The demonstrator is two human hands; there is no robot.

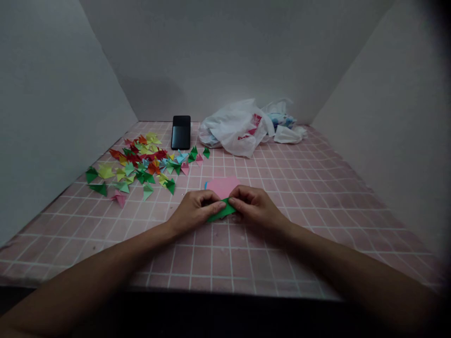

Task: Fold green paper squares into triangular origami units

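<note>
A green piece of folded paper is held between my two hands, low over the front middle of the table. My left hand pinches its left part, thumb on top. On the other side, my right hand grips the upper right edge between thumb and fingers. The fingers hide part of the paper, so its full shape cannot be made out. Just beyond my hands lies pink paper, with a blue edge showing at its left.
Several small folded paper figures in many colours are spread over the left of the table. A black phone lies behind them. Toward the back wall sit a crumpled white plastic bag and a blue-and-white packet. Walls enclose three sides.
</note>
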